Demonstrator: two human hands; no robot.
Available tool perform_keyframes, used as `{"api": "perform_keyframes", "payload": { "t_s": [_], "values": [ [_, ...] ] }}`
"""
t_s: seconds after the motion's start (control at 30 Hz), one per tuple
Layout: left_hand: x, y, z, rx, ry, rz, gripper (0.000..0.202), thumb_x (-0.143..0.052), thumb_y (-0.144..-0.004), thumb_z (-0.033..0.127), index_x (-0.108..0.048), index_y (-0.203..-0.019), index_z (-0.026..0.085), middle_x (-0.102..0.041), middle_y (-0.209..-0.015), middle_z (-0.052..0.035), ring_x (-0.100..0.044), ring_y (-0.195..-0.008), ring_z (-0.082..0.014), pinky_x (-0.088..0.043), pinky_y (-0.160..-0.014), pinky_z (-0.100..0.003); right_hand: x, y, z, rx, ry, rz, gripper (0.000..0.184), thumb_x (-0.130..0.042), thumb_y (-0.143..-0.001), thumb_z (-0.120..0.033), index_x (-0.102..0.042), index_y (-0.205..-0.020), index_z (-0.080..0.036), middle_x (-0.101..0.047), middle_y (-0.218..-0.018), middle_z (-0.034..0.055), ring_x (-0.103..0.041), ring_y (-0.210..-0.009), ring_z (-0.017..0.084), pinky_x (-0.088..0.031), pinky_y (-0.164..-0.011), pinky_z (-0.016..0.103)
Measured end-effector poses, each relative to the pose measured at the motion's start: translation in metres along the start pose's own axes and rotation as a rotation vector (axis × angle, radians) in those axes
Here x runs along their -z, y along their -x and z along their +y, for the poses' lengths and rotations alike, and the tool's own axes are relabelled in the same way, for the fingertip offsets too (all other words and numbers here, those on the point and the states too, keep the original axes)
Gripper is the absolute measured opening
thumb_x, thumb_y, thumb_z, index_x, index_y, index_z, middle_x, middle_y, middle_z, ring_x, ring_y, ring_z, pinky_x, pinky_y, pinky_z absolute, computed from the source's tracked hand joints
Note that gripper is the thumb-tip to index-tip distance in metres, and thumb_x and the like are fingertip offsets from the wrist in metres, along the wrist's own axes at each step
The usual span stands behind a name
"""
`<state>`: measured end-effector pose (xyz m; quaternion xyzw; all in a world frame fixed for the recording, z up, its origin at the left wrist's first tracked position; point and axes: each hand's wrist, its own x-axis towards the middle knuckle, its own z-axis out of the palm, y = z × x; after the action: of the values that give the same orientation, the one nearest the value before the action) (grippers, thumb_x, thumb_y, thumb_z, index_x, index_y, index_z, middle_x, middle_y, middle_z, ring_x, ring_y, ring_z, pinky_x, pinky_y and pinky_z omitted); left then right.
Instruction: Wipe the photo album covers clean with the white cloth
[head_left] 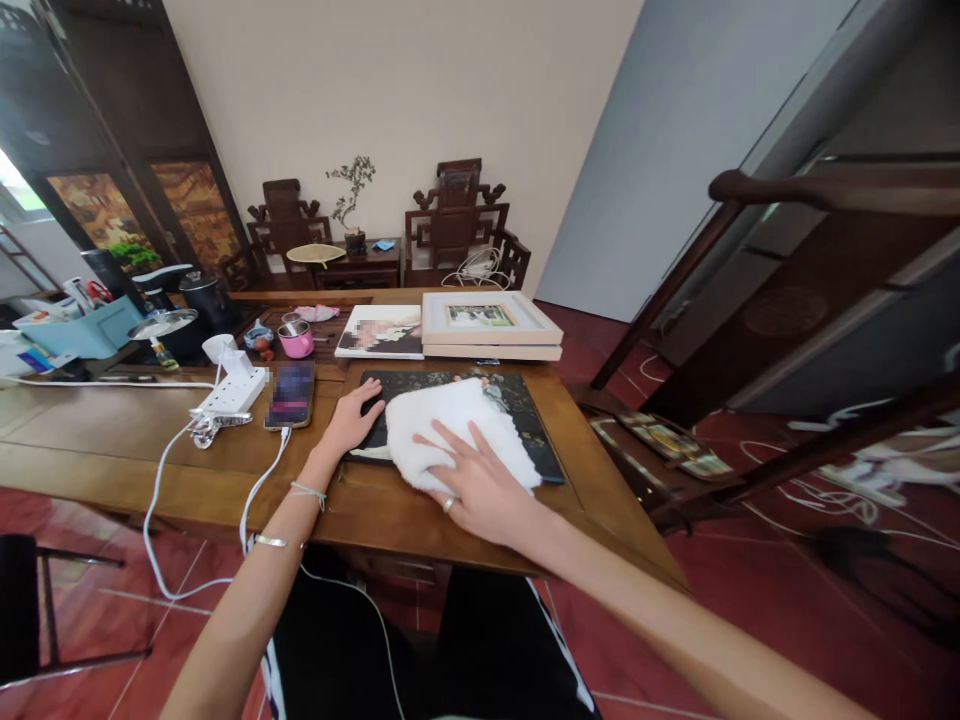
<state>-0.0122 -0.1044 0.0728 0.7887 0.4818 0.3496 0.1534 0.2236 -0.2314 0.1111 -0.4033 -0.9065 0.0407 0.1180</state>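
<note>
A white fluffy cloth (427, 420) lies spread over a dark board with a floral pattern (536, 430) on the wooden table. My right hand (476, 480) rests flat on the cloth with its fingers spread, a ring on one of them. At the board's left edge, my left hand (354, 415) lies with fingers stretched apart, holding nothing. The cloth covers most of the board's middle, so only its rim and far part show.
Behind the board are stacked picture frames (517, 345) and a photo print (360, 345). To the left lie a phone (289, 395) on a white cable, a power strip (232, 393) and a pink cup (296, 340). A dark wooden chair (697, 340) stands right.
</note>
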Motion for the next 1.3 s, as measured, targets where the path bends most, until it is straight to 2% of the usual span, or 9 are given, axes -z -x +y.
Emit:
{"api": "perform_keyframes", "payload": {
  "t_s": [0.2,0.33,0.47,0.67,0.8,0.9,1.0,1.13,1.3],
  "values": [
    [0.0,-0.001,-0.002,-0.009,-0.01,-0.01,0.038,-0.054,-0.091,0.033,-0.066,-0.122,0.015,-0.06,-0.137,-0.0113,-0.048,-0.135,-0.0251,-0.034,-0.117,-0.043,0.004,-0.063,0.053,-0.151,0.049,0.067,0.039,-0.038,-0.098,-0.029,-0.063,-0.127,-0.02,-0.048,-0.149,0.0117,-0.028,-0.144,0.037,-0.024,-0.108,0.071],
    [0.001,-0.002,-0.002,-0.011,-0.019,-0.017,0.04,-0.054,-0.091,0.033,-0.066,-0.122,0.012,-0.059,-0.137,-0.0145,-0.048,-0.135,-0.0263,-0.033,-0.117,-0.043,0.0,-0.092,0.06,-0.187,0.051,0.086,0.041,-0.036,-0.099,-0.031,-0.061,-0.128,-0.016,-0.052,-0.145,0.0159,-0.028,-0.142,0.039,-0.021,-0.106,0.075],
    [0.0,-0.001,-0.001,-0.008,-0.023,-0.021,0.044,-0.048,-0.094,0.032,-0.061,-0.129,0.009,-0.054,-0.142,-0.0156,-0.045,-0.138,-0.0258,-0.032,-0.118,-0.043,0.001,-0.075,0.035,-0.12,0.032,0.053,0.039,-0.038,-0.098,-0.028,-0.062,-0.127,-0.017,-0.05,-0.147,0.0133,-0.026,-0.144,0.038,-0.02,-0.108,0.074],
    [-0.002,-0.001,-0.004,-0.002,-0.001,-0.043,0.04,-0.043,-0.095,0.028,-0.064,-0.126,0.013,-0.055,-0.142,-0.0112,-0.044,-0.139,-0.0241,-0.031,-0.119,-0.043,0.008,0.002,0.003,0.066,-0.049,-0.027,0.032,-0.046,-0.091,-0.017,-0.071,-0.11,-0.022,-0.047,-0.15,0.0054,-0.023,-0.147,0.032,-0.02,-0.114,0.067],
    [-0.003,-0.002,-0.005,0.004,0.017,-0.041,0.039,-0.045,-0.092,0.025,-0.065,-0.124,0.016,-0.055,-0.142,-0.0089,-0.044,-0.138,-0.0238,-0.03,-0.119,-0.044,0.01,0.02,0.028,-0.028,-0.033,0.023,0.031,-0.044,-0.094,-0.022,-0.072,-0.108,-0.02,-0.053,-0.145,0.0121,-0.033,-0.144,0.027,-0.021,-0.118,0.059],
    [-0.003,-0.002,-0.004,0.008,0.033,-0.033,0.039,-0.046,-0.091,0.024,-0.066,-0.124,0.016,-0.055,-0.142,-0.0095,-0.045,-0.138,-0.0241,-0.03,-0.119,-0.044,0.007,0.004,0.058,-0.214,0.047,0.053,0.037,-0.04,-0.097,-0.027,-0.068,-0.117,-0.014,-0.055,-0.141,0.0189,-0.032,-0.144,0.029,-0.022,-0.116,0.059],
    [-0.002,-0.002,0.0,0.014,0.058,-0.02,0.038,-0.046,-0.092,0.027,-0.066,-0.123,0.017,-0.057,-0.141,-0.0083,-0.045,-0.138,-0.0247,-0.03,-0.119,-0.044,0.002,-0.027,0.071,-0.332,0.065,0.098,0.042,-0.036,-0.098,-0.026,-0.064,-0.123,-0.01,-0.06,-0.134,0.0231,-0.03,-0.144,0.036,-0.025,-0.109,0.068],
    [0.003,0.0,0.009,0.011,0.111,0.034,0.046,-0.038,-0.098,0.038,-0.06,-0.131,0.016,-0.054,-0.144,-0.0075,-0.042,-0.14,-0.0218,-0.029,-0.119,-0.04,-0.005,-0.065,0.052,-0.319,0.028,0.109,0.042,-0.035,-0.098,-0.028,-0.062,-0.128,-0.017,-0.059,-0.137,0.017,-0.028,-0.144,0.039,-0.022,-0.105,0.075],
    [0.008,0.001,0.014,0.029,0.153,0.11,0.066,-0.015,-0.102,0.051,-0.045,-0.144,0.011,-0.048,-0.149,-0.0098,-0.043,-0.14,-0.0188,-0.032,-0.118,-0.033,-0.004,-0.063,0.005,-0.007,-0.066,0.019,0.034,-0.047,-0.094,-0.027,-0.065,-0.123,-0.026,-0.05,-0.148,0.0038,-0.025,-0.147,0.03,-0.019,-0.114,0.065]
  ]
}}
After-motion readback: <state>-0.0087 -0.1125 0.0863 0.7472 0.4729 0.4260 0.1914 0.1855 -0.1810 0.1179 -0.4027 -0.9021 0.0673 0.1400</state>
